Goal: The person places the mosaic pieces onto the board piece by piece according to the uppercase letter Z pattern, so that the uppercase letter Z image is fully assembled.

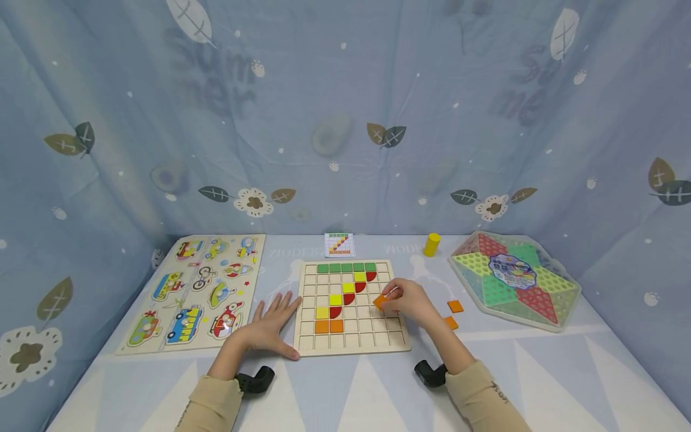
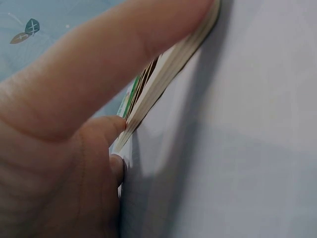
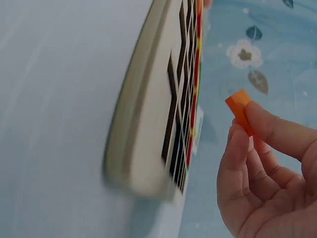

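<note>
A wooden grid board (image 1: 345, 346) lies at mid-table, with green, yellow, red and orange pieces set in its cells. My left hand (image 1: 272, 324) rests flat with fingers spread along the board's left edge; in the left wrist view its thumb (image 2: 114, 64) lies against the board's side. My right hand (image 1: 411, 301) pinches an orange square tile (image 3: 239, 113) between thumb and fingers above the right part of the board. Two orange squares fill cells at the lower left of the grid. Two loose orange tiles, one (image 1: 456, 306) fully visible, lie right of the board; the forearm partly covers the other.
Behind the board lies a small pattern card (image 1: 339, 245). A yellow cylinder (image 1: 432, 245) stands at the back right, beside a hexagonal star-patterned game box (image 1: 561, 315). A vehicle puzzle board (image 1: 186, 288) lies on the left. A patterned curtain (image 1: 345, 120) hangs behind the table.
</note>
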`<state>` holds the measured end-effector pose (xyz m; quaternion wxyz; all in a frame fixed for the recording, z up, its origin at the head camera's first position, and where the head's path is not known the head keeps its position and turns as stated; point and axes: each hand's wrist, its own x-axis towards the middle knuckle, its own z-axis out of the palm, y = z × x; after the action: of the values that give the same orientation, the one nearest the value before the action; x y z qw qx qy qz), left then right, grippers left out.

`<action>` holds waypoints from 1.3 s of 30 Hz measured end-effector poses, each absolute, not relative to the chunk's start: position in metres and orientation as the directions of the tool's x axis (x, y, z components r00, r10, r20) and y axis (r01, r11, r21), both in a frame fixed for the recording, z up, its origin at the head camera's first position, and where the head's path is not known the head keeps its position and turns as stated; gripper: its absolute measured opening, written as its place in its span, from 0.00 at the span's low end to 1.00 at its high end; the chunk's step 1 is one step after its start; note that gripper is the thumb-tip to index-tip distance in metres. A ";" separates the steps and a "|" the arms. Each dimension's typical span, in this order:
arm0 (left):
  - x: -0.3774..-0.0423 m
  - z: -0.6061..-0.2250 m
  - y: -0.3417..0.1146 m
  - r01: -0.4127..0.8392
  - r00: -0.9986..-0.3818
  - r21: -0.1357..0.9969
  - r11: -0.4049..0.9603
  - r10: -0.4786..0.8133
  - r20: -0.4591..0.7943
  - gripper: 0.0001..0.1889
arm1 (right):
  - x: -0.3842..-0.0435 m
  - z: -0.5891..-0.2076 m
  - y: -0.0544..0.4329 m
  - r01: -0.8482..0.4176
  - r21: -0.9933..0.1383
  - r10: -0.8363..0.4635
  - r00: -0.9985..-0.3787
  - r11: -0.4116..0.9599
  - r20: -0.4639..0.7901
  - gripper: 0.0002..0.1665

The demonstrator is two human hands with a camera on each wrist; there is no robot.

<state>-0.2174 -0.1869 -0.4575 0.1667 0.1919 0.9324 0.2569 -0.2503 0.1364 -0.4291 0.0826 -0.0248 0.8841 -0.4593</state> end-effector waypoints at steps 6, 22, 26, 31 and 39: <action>-0.217 -0.457 -0.187 0.275 -0.868 0.543 0.793 0.448 -0.214 0.63 | -0.247 -0.431 0.107 -0.052 -0.833 -0.277 -0.953 0.551 -0.124 0.08; -0.218 -0.459 -0.188 0.266 -0.869 0.549 0.793 0.443 -0.219 0.63 | -0.244 -0.438 0.073 -0.218 -0.662 -0.399 -0.907 0.717 -0.133 0.05; -0.218 -0.459 -0.187 0.263 -0.868 0.551 0.792 0.443 -0.223 0.62 | -0.243 -0.437 0.069 -0.216 -0.604 -0.369 -0.919 0.767 -0.141 0.07; -0.218 -0.459 -0.187 0.274 -0.868 0.547 0.791 0.448 -0.214 0.62 | -0.242 -0.434 0.068 -0.208 -0.563 -0.352 -0.922 0.799 -0.159 0.08; -0.218 -0.460 -0.187 0.271 -0.870 0.540 0.797 0.443 -0.218 0.62 | -0.241 -0.431 0.068 -0.187 -0.530 -0.334 -0.922 0.827 -0.195 0.09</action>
<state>-0.2179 -0.1866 -0.4596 0.1692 0.1913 0.9326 0.2548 -0.2415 0.0681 -0.4310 0.1409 -0.1379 0.9453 -0.2600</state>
